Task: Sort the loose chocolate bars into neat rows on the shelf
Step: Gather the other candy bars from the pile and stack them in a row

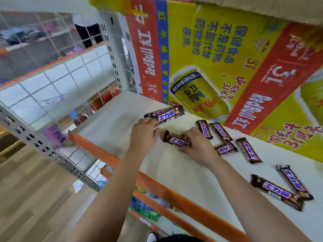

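Note:
Several brown chocolate bars lie loose on the white shelf (174, 168). My left hand (143, 135) rests with its fingertips on the near end of a stack of bars (167, 114) at the shelf's far left. My right hand (197, 145) grips one bar (176, 140) at its right end, just beside the left hand. Behind the right hand lie two bars (204, 129) (221, 131) side by side, then a short one (225, 149) and another (248, 152). Two crossed bars (277, 191) (295, 182) lie at the near right.
A big yellow and red drinks carton (227, 67) stands along the back of the shelf. The shelf's orange front rail (174, 193) runs under my forearms. Grey perforated uprights (52, 151) and wire-grid shelving stand at the left, wooden floor below.

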